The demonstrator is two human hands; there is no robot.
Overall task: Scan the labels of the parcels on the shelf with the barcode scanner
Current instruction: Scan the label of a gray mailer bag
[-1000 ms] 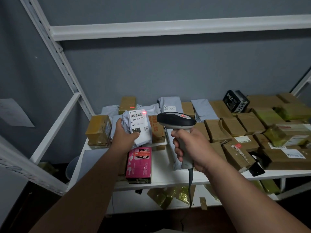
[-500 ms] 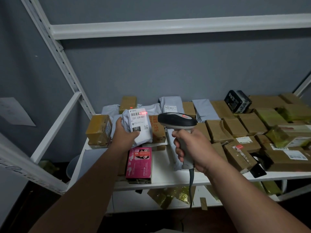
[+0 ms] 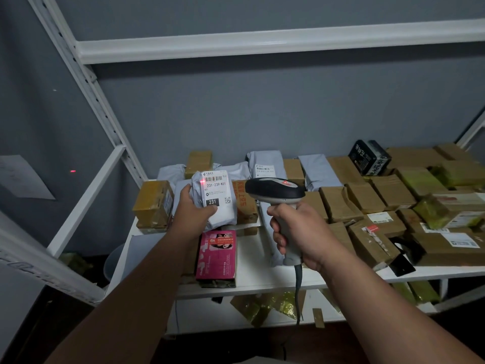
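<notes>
My left hand [image 3: 193, 211] grips a grey poly-bag parcel [image 3: 223, 214] upright above the shelf, its white label [image 3: 216, 189] reading 231-239-K01 facing me. A red scanner dot sits on the label's left edge. My right hand [image 3: 296, 232] grips the handle of the black-and-grey barcode scanner [image 3: 274, 190], whose head points left toward the parcel. The scanner's cable hangs down past the shelf edge. Several more parcels lie on the white shelf [image 3: 262, 274].
A pink box [image 3: 216, 254] lies under the held parcel. A taped brown box [image 3: 153, 202] stands at the shelf's left end. Brown cartons [image 3: 393, 195] and a black box [image 3: 368, 157] fill the right side. White uprights [image 3: 86, 82] frame the left; a second red dot shows on the left wall.
The red dot has shifted from the label's upper right to its left edge, and a second dot now shows on the left wall. Both hands have stayed almost in place.
</notes>
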